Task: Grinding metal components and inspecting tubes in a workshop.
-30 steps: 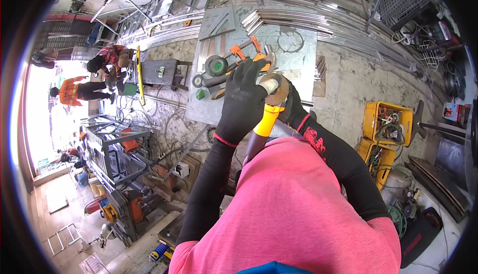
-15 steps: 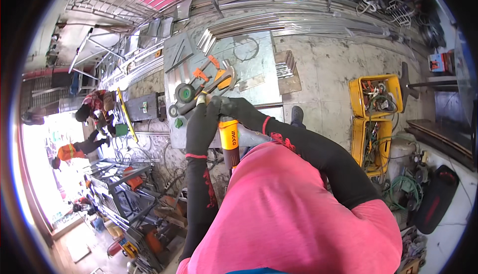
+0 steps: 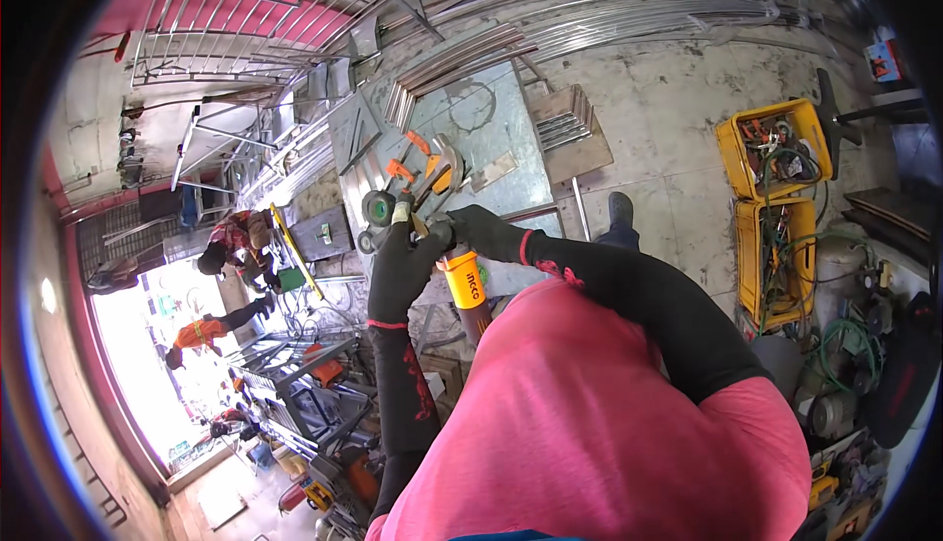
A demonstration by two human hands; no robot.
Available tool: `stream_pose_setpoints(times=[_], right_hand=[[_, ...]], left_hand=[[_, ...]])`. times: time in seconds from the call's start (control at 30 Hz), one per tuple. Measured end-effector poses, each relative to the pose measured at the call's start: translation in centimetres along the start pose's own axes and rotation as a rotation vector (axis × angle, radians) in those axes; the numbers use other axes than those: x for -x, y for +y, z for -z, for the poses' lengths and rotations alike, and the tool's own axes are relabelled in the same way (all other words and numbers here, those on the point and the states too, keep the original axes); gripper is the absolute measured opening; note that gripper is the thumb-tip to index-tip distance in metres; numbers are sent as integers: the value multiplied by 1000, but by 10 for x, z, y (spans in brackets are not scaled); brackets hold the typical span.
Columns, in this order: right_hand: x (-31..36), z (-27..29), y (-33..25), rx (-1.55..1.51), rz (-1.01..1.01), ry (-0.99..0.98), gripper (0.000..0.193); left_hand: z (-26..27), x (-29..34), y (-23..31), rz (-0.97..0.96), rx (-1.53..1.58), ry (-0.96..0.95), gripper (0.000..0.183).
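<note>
An orange-yellow angle grinder is held in front of my pink shirt, its body pointing back toward me. My left hand, in a black glove, is closed round the left side of its head end. From the right, my gloved right hand closes on the same end. The fingers hide most of the grinder's head. Just beyond my left hand, a disc with a green centre lies at the near left of the metal-topped table. Orange-handled tools lie farther up on it.
Bundled metal bars lie across the table's far side, with more lengths along the floor behind. Yellow crates of tools and cables stand at the right. Two people work at the left, one in orange, near metal frames.
The view has turned, so the surroundings sit differently in it. Both hands stay on the grinder, whose body now slants more; my right hand has shifted slightly to the right of my left.
</note>
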State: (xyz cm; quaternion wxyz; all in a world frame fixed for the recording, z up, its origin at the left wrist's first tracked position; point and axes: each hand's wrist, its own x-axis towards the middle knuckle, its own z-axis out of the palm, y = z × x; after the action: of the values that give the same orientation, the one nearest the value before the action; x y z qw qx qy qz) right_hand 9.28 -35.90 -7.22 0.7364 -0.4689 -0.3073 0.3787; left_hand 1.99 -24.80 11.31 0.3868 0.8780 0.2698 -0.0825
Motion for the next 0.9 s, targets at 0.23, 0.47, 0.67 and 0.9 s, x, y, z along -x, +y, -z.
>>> stream_pose_setpoints(times=[0.23,0.47,0.67,0.9], right_hand=[[7,14,0,-29,-99,-68,39],[10,7,-10,222,123,-167,25],[13,12,-8,32,-63,-34,42],[1,-9,-11,115,-188,-36,39]], left_hand=[[3,2,13,-65,-188,-126,77],[-6,19,-5,-295,-272,133,66],[-61,51,-118,-251,-498,97,39],[-105,103,-116,126,661,220,69]])
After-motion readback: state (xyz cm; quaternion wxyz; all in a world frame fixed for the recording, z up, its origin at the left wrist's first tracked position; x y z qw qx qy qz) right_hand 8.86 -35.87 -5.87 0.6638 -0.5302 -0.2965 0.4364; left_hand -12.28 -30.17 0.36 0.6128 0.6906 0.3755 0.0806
